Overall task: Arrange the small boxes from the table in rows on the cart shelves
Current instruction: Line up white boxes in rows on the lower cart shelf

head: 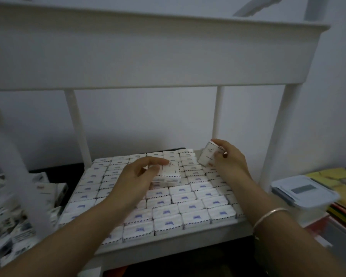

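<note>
While the white cart shelf (168, 234) already carried a full layer of small white dashed-edge boxes (196, 216), each hand's grip was closed on another: left hand (137, 175), right hand (229, 158) (second layer apparently starting). More waited lower left (18, 226).

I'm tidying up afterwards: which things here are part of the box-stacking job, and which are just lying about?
Job: left hand holding a box; right hand holding a tilted box; rows of boxes on the cart shelf; loose boxes.

Lying about: lidded plastic container; yellow papers.
</note>
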Motion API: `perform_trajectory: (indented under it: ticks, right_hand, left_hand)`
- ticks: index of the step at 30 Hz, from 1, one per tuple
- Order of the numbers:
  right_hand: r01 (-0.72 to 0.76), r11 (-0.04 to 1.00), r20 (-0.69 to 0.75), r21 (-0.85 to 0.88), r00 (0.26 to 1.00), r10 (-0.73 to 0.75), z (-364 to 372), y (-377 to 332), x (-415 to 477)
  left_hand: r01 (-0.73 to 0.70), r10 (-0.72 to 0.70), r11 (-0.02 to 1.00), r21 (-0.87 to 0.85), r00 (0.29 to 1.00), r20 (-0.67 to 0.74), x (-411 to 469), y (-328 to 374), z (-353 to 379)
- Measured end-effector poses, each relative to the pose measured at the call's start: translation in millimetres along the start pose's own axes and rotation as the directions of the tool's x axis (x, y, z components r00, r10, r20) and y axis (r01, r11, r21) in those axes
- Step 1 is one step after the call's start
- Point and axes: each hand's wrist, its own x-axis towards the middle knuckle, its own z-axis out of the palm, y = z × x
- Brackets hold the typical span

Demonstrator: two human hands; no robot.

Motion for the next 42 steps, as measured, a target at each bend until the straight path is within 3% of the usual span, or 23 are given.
perform_trajectory:
  ticks: [3,8,13,18,27,30,37,42]
  right_hand:
    - [-0.047,0.996,-0.036,0.074,0.998,0.049,-0.2,1.9,0.5]
    - [-0.158,0.961,-0.085,0.228,0.980,0.181,-1.0,3.3,3.0]
    - [-0.087,0.921,-0.102,0.380,0.986,0.135,-1.8,1.1,0.3]
    - [-0.062,0.946,-0.112,0.318,0.988,0.103,-1.2,0.7,-1.3]
    - [-0.041,0.978,-0.185,0.206,0.980,0.080,-3.0,0.3,0.2]
    - [0.010,0.996,-0.129,0.092,0.992,0.002,-1.1,-0.9,0.5]
    - [-0.019,0.989,0.006,-0.148,1.000,0.020,4.7,-2.3,-2.1]
    - [-0.028,0.997,0.004,-0.070,1.000,0.028,2.9,-5.2,-4.4]
  left_hand:
    - [0.016,-0.017,0.999,-0.031,1.000,-0.003,4.2,2.7,1.7]
    - [0.005,-0.009,0.997,0.083,0.999,0.047,16.4,9.1,3.9]
    - [-0.032,0.032,0.999,0.014,0.999,0.021,33.0,9.5,16.5]
    - [-0.026,0.026,1.000,0.000,0.999,0.036,52.6,5.0,28.9]
    - [-0.159,0.146,0.984,0.075,0.978,0.150,87.6,9.6,42.6]
    - [-0.156,0.140,0.984,0.090,0.976,0.167,97.1,8.2,48.1]
    - [-0.211,0.202,0.951,0.226,0.977,0.063,115.8,14.2,61.7]
    - [-0.288,0.266,0.897,0.336,0.958,0.111,123.0,18.2,78.4]
